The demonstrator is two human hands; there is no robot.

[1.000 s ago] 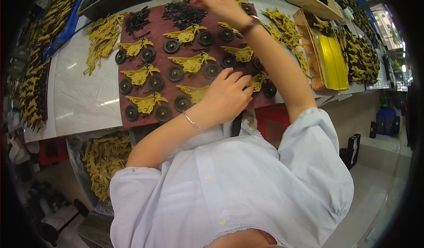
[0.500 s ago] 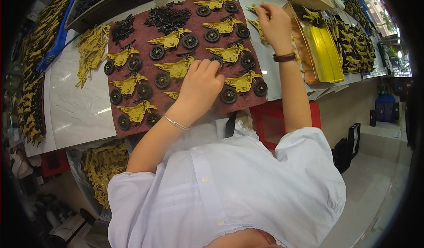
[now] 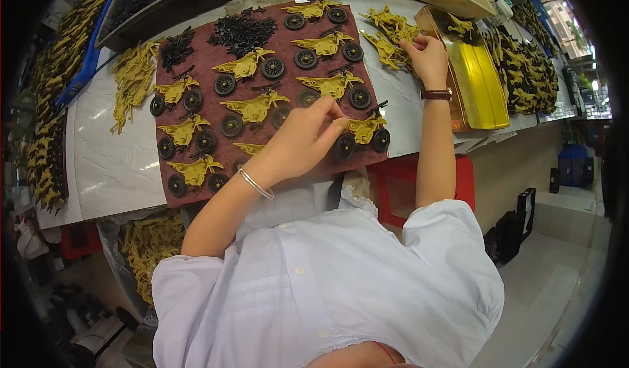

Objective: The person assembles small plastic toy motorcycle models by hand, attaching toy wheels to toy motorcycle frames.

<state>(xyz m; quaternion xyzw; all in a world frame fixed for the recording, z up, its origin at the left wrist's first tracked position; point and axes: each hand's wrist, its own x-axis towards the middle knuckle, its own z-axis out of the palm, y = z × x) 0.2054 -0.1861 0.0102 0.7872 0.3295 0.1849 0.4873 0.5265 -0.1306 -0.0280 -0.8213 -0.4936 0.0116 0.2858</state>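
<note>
Rows of yellow toy motorcycles (image 3: 254, 109) with black wheels and handlebars lie on a dark red cloth (image 3: 216, 129). My left hand (image 3: 304, 138) is closed in a pinch at the tail of the front right toy motorcycle (image 3: 364, 129), covering part of it. Off the cloth's right edge, my right hand (image 3: 429, 60) has its thumb and forefinger together beside loose yellow motorcycle bodies (image 3: 386, 48). Whatever those fingers may hold is too small to make out.
Black small parts (image 3: 242, 32) are heaped at the cloth's far side. More yellow pieces (image 3: 133, 79) lie left of it. A shiny yellow box (image 3: 481, 79) stands on the right, and a grey bin (image 3: 164, 11) of black parts at the far left. Below the table is a red stool (image 3: 464, 178).
My left hand has moved right and nearer, onto the front right toy motorcycle, which has shifted slightly. My right hand has come nearer and right, uncovering the loose yellow bodies.
</note>
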